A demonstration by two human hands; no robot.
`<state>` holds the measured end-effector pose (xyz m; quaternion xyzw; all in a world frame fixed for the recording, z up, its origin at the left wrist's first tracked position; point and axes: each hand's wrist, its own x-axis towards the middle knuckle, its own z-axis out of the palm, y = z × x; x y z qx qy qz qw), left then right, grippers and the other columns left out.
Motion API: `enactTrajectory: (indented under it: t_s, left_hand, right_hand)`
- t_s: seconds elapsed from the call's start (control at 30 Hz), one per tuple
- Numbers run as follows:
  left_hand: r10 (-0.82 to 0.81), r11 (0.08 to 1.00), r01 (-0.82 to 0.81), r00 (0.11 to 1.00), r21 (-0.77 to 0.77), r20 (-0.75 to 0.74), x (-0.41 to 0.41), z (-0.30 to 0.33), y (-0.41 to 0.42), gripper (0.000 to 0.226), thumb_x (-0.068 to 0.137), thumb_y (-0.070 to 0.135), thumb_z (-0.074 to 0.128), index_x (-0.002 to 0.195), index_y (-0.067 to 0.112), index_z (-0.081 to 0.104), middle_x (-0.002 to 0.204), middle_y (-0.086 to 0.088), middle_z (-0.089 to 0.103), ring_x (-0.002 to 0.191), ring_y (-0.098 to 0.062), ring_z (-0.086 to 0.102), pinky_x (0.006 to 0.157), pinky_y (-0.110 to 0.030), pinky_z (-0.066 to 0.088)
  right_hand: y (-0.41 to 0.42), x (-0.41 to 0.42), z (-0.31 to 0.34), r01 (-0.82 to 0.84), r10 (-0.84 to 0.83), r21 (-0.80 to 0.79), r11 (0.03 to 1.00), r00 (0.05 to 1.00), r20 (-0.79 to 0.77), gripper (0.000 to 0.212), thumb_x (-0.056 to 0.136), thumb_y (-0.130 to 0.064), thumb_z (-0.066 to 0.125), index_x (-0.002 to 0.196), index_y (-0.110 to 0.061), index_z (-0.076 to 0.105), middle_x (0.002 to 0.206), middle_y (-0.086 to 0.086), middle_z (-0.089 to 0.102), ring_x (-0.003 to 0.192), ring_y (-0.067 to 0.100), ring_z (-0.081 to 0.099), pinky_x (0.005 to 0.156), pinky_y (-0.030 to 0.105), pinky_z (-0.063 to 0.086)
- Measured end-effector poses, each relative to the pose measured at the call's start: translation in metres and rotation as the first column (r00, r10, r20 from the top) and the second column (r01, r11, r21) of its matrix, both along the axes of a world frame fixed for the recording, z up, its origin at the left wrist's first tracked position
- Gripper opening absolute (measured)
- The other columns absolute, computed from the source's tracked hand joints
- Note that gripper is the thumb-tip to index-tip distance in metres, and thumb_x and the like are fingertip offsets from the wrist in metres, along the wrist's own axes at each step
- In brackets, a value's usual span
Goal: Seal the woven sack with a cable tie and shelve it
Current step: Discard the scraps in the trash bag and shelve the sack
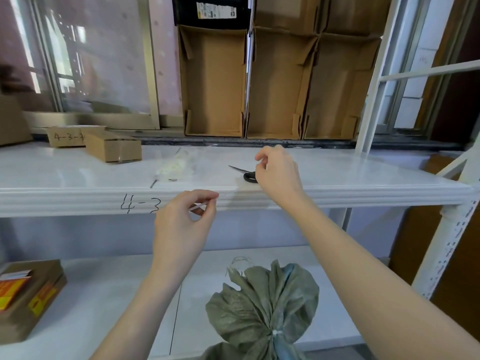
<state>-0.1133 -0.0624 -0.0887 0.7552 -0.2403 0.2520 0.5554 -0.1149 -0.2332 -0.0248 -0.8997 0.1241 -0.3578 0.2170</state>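
The grey-green woven sack (262, 302) stands at the bottom centre, its neck gathered and bound by a white cable tie (275, 333). My left hand (181, 224) is raised in front of the shelf edge, pinching a short white strip of cable tie (198, 206) between thumb and fingers. My right hand (279, 175) hovers over the upper shelf (363, 175), fingers curled, just above the black-handled scissors (245, 173) that lie there. I cannot tell whether it touches them.
A bag of white cable ties (176, 165) lies on the upper shelf, left of the scissors. Small cardboard boxes (111, 149) sit at the shelf's left, tall open cartons (280, 81) behind. A box with orange labels (28, 297) rests on the lower shelf (104, 307).
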Motion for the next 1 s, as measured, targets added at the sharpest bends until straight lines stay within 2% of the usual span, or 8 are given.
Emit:
enactTrajectory:
  t_s: [0.17, 0.3, 0.4, 0.53, 0.67, 0.8, 0.9, 1.0]
  left_hand:
    - [-0.112, 0.994, 0.112, 0.994, -0.006, -0.018, -0.018, -0.011, -0.013, 0.017, 0.087, 0.014, 0.064, 0.084, 0.029, 0.069, 0.081, 0.022, 0.069, 0.081, 0.009, 0.060, 0.067, -0.004, 0.039]
    - [-0.188, 0.982, 0.186, 0.981, -0.037, -0.051, -0.040, -0.028, -0.032, 0.027, 0.086, 0.011, 0.065, 0.077, 0.037, 0.064, 0.075, 0.021, 0.069, 0.079, 0.012, 0.060, 0.070, 0.001, 0.035]
    - [-0.250, 0.966, 0.252, 0.967, 0.060, -0.043, -0.062, -0.042, -0.050, 0.026, 0.086, 0.015, 0.065, 0.079, 0.040, 0.061, 0.079, 0.019, 0.069, 0.083, 0.012, 0.060, 0.074, 0.002, 0.034]
    - [-0.343, 0.929, 0.346, 0.938, 0.131, -0.050, -0.085, -0.058, -0.077, 0.029, 0.087, 0.017, 0.064, 0.078, 0.043, 0.055, 0.075, 0.023, 0.067, 0.080, 0.015, 0.060, 0.071, 0.002, 0.036]
    - [-0.446, 0.874, 0.447, 0.894, 0.190, -0.047, -0.105, -0.075, -0.109, 0.022, 0.088, 0.013, 0.062, 0.080, 0.033, 0.058, 0.071, 0.028, 0.064, 0.079, 0.015, 0.061, 0.074, -0.005, 0.042]
    - [-0.512, 0.797, 0.497, 0.857, 0.343, -0.050, -0.125, -0.097, -0.148, 0.014, 0.093, 0.018, 0.055, 0.101, 0.021, 0.066, 0.102, 0.011, 0.070, 0.100, -0.007, 0.062, 0.087, -0.023, 0.043]
    - [-0.517, 0.747, 0.501, 0.851, 0.436, -0.092, -0.134, -0.120, -0.169, 0.023, 0.094, 0.017, 0.051, 0.115, 0.023, 0.060, 0.119, 0.009, 0.062, 0.115, -0.010, 0.052, 0.089, -0.015, 0.032]
    - [-0.531, 0.691, 0.541, 0.830, 0.479, -0.172, -0.145, -0.148, -0.191, 0.027, 0.094, 0.013, 0.047, 0.118, 0.023, 0.056, 0.124, 0.007, 0.057, 0.118, -0.012, 0.048, 0.096, -0.023, 0.036]
  right_hand:
    - [0.005, -0.067, -0.018, -0.348, 0.346, 0.154, 0.925, 0.937, 0.039, 0.022, 0.094, -0.024, 0.043, 0.091, -0.015, 0.062, 0.083, 0.007, 0.067, 0.079, 0.026, 0.060, 0.073, 0.039, 0.048]
    - [-0.005, -0.109, -0.046, -0.377, 0.374, 0.359, 0.854, 0.924, 0.082, 0.001, 0.084, -0.018, 0.062, 0.084, -0.017, 0.063, 0.078, 0.008, 0.067, 0.074, 0.023, 0.062, 0.075, 0.034, 0.051]
    - [-0.015, -0.131, -0.067, -0.386, 0.360, 0.502, 0.774, 0.920, 0.153, 0.007, 0.082, -0.002, 0.064, 0.081, -0.010, 0.063, 0.071, 0.004, 0.065, 0.067, 0.012, 0.063, 0.070, 0.024, 0.053]
    - [-0.035, -0.159, -0.086, -0.401, 0.337, 0.609, 0.684, 0.915, 0.223, 0.004, 0.083, -0.002, 0.063, 0.087, -0.001, 0.065, 0.067, 0.006, 0.066, 0.059, 0.005, 0.063, 0.061, 0.014, 0.050]
    - [-0.063, -0.189, -0.099, -0.343, 0.277, 0.537, 0.771, 0.939, 0.202, 0.014, 0.088, -0.008, 0.058, 0.085, -0.003, 0.070, 0.068, 0.000, 0.066, 0.061, 0.000, 0.059, 0.063, 0.012, 0.049]
    - [-0.099, -0.217, -0.119, -0.179, 0.148, 0.398, 0.900, 0.983, 0.109, 0.013, 0.087, -0.015, 0.060, 0.084, -0.011, 0.072, 0.075, -0.001, 0.060, 0.067, 0.005, 0.055, 0.068, 0.023, 0.047]
    - [-0.119, -0.235, -0.137, -0.083, 0.061, 0.413, 0.907, 0.996, 0.065, 0.013, 0.084, -0.015, 0.063, 0.087, -0.007, 0.073, 0.078, 0.005, 0.067, 0.067, 0.010, 0.061, 0.073, 0.028, 0.052]
    - [-0.141, -0.252, -0.169, -0.001, -0.014, 0.431, 0.902, 0.999, 0.031, 0.010, 0.083, -0.011, 0.065, 0.090, -0.008, 0.072, 0.083, 0.009, 0.071, 0.070, 0.013, 0.064, 0.072, 0.025, 0.054]
